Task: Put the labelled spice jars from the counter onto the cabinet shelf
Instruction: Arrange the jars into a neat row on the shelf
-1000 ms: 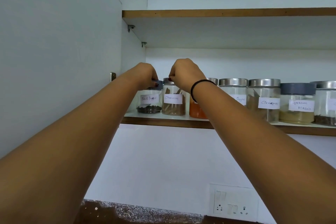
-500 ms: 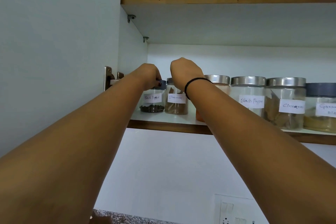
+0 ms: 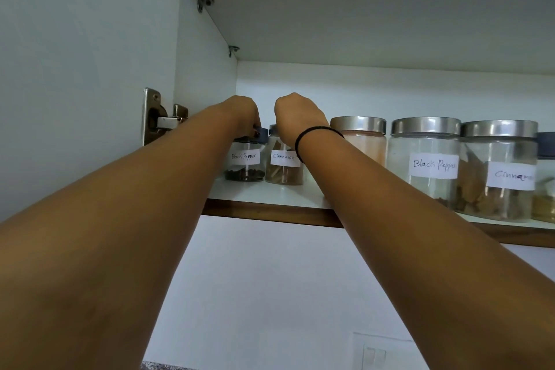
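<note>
- Shelf (image 3: 270,193): both small jars stand at its left end, back from the edge.
- Pepper jar (image 3: 244,166), cinnamon jar (image 3: 283,172): glass, probably light, slick and breakable; best taken round the top.
- Left hand (image 3: 243,112) pinches the pepper jar's top; right hand (image 3: 297,117) curls over the cinnamon jar's.

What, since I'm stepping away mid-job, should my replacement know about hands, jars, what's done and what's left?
Left hand: fingers grip the dark lid of the small Black Pepper jar.
Right hand: curled over the lid of the small Cinnamon jar.
Both jars stand upright, side by side, at the left end of the cabinet shelf. Larger steel-lidded jars line the shelf to their right.
Done: these two are shelved.
Left: let go and withdraw. The counter is barely in view, so check it for remaining jars.
</note>
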